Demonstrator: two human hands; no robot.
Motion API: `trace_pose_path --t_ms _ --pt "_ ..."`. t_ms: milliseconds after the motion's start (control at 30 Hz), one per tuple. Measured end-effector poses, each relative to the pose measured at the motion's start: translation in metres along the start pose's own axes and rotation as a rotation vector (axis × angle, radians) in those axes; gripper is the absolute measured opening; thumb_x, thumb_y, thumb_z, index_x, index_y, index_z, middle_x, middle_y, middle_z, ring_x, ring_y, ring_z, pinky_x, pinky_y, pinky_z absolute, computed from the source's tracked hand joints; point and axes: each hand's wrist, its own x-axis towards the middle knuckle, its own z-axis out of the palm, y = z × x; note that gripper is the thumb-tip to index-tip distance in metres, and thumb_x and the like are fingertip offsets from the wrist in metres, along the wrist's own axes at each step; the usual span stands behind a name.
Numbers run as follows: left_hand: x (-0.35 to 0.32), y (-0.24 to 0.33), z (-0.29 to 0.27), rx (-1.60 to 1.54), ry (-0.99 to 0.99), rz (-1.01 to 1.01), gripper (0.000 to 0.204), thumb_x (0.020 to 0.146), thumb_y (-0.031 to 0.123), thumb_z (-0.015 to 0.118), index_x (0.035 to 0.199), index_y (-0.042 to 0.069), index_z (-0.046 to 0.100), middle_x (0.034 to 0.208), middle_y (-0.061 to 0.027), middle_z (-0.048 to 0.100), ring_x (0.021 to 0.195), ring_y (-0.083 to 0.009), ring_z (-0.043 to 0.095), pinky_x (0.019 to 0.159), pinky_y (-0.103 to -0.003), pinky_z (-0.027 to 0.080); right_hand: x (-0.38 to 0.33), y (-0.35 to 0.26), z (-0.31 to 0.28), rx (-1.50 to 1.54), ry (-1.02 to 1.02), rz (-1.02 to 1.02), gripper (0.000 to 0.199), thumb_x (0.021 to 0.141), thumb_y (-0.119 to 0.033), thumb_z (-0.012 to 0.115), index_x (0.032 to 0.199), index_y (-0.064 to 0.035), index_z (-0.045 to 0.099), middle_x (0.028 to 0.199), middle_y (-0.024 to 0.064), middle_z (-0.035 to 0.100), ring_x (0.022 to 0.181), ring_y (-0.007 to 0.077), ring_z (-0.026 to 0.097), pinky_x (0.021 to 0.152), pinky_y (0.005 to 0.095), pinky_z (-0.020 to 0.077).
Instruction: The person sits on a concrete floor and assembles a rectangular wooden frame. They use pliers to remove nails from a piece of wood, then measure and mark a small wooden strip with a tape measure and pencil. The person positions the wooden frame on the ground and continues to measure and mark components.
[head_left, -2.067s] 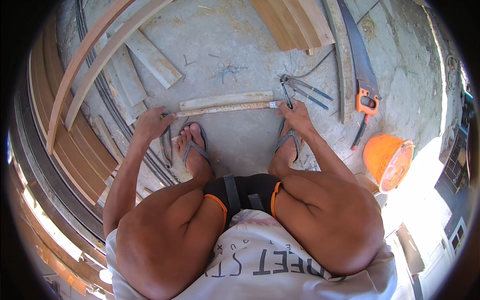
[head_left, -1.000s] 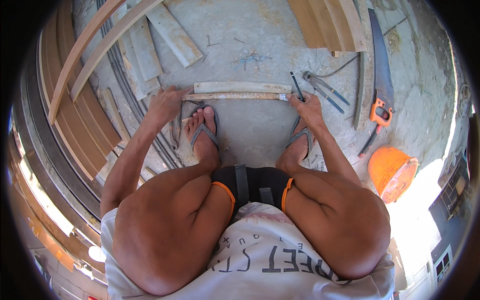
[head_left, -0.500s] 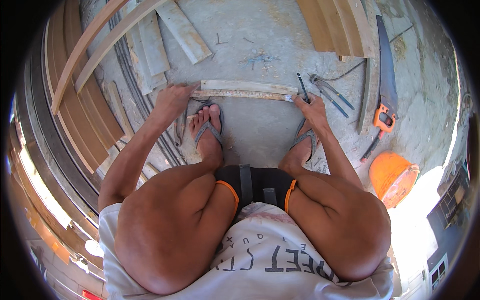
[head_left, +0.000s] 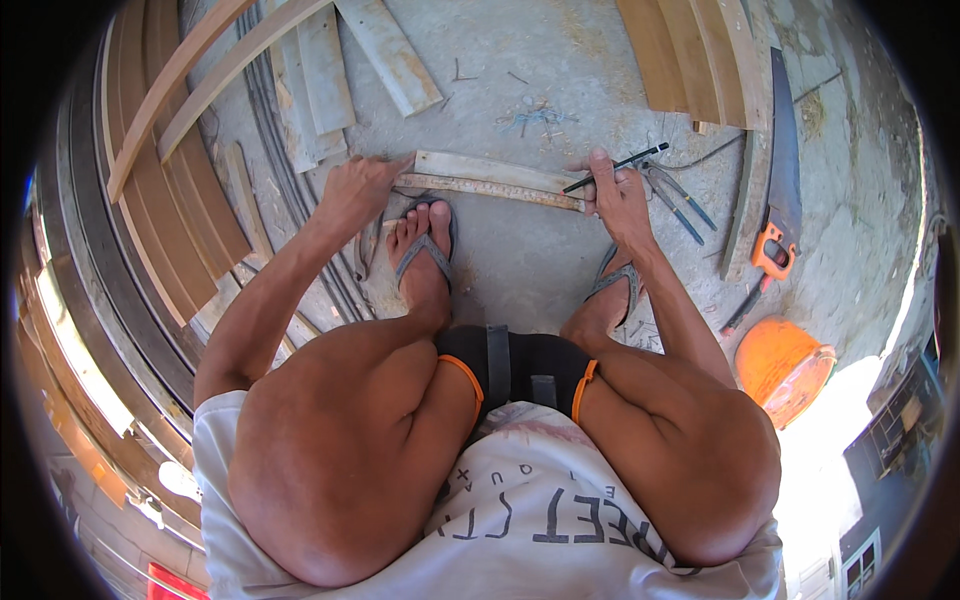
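Note:
A short pale wood strip (head_left: 490, 168) lies across the floor in front of my feet. Along its near edge runs a measuring tape (head_left: 485, 187) with small markings. My left hand (head_left: 355, 192) is closed at the left end of both, its fingers pinching the tape and its index finger against the wood. At the other end, my right hand (head_left: 622, 205) grips a dark pencil (head_left: 645, 154) that slants across the fingers, its tip near the wood's right end. The fingertips of that hand also touch the tape's end.
Pincers (head_left: 680, 208) lie right of my right hand. Farther right are a handsaw (head_left: 783, 170) with an orange handle and an orange bucket (head_left: 775, 365). Brown boards (head_left: 165, 210) and long dark rods (head_left: 270, 130) lie on the left, more planks (head_left: 690, 60) at the far right.
The pencil has swung from nearly upright to a slant across my right hand. The strip and tape now dip toward the right. My left hand stays at their left end.

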Motion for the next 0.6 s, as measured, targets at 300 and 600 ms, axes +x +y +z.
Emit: trace_pose_path --t_ms 300,600 --pt "0.002 -0.003 -0.004 0.013 0.013 0.036 0.048 0.098 0.012 0.06 0.143 0.024 0.068 0.103 -0.0165 0.076 0.095 -0.0372 0.075 0.077 -0.047 0.061 0.019 0.025 0.037 -0.038 -0.201 -0.125 0.029 0.099 -0.025 0.073 0.111 0.0008 0.079 0.086 0.0062 0.074 0.079 0.0106 0.065 0.075 0.0275 0.0526" --pt "0.0 -0.003 -0.004 0.0 0.034 0.037 0.051 0.095 0.008 0.06 0.143 0.024 0.069 0.101 -0.0166 0.076 0.093 -0.0369 0.075 0.076 -0.047 0.06 0.023 0.035 0.037 -0.209 -0.194 -0.192 0.026 0.094 -0.021 0.072 0.108 -0.0011 0.081 0.078 0.0027 0.07 0.074 0.0074 0.058 0.067 0.0268 0.0486"
